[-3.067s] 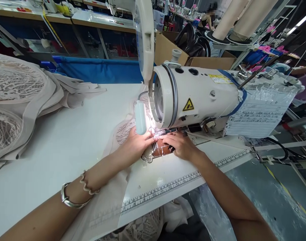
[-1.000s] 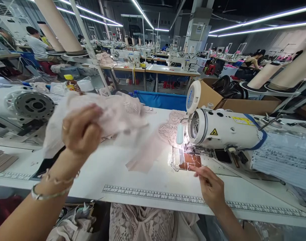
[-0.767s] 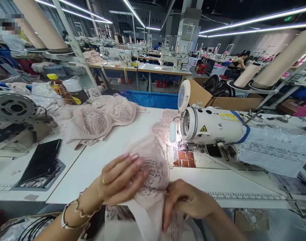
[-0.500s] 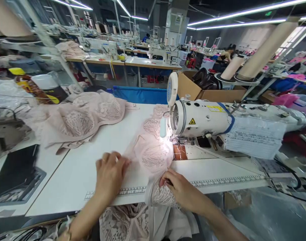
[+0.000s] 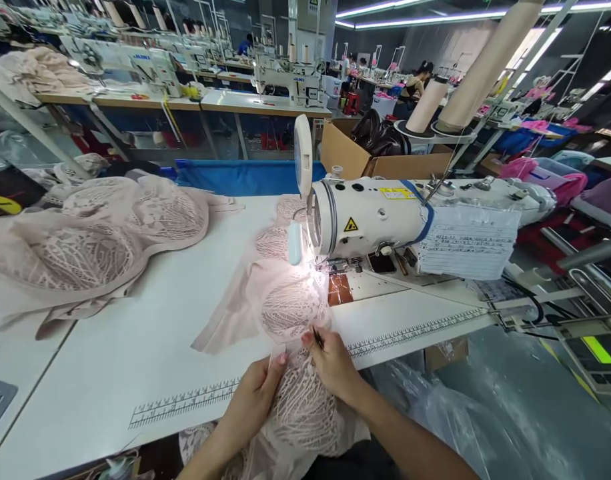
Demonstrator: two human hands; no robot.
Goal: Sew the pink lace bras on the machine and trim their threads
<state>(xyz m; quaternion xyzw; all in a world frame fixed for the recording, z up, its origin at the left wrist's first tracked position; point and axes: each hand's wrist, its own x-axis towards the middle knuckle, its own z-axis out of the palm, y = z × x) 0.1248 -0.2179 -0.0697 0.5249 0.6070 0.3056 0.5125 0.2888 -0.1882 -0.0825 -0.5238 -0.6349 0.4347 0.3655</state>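
Observation:
A pale pink lace bra [image 5: 290, 310] runs from beneath the lit needle area of a white sewing machine [image 5: 370, 217] toward me, its near part hanging over the table edge. My left hand [image 5: 253, 393] is closed on a fabric edge of the bra, thumb on top, just below the cup lying on the table. Close beside it, my right hand [image 5: 335, 367] pinches the lace at that cup's lower edge. A thin dark pointed tool [image 5: 317, 337] sticks out between the right fingers; its kind is hidden. A sheer fabric flap lies spread to the left.
More pink lace bras [image 5: 100, 247] are piled on the left of the table. A printed ruler [image 5: 185, 403] follows the front edge. Behind the machine stand a cardboard box [image 5: 345, 150] and thread cones [image 5: 428, 103]. A control panel [image 5: 595, 353] is at right.
My left hand has come right, from the sheer fabric to the bra edge beside my right hand, and has closed on it. The view has turned right. The sheer flap now lies spread out.

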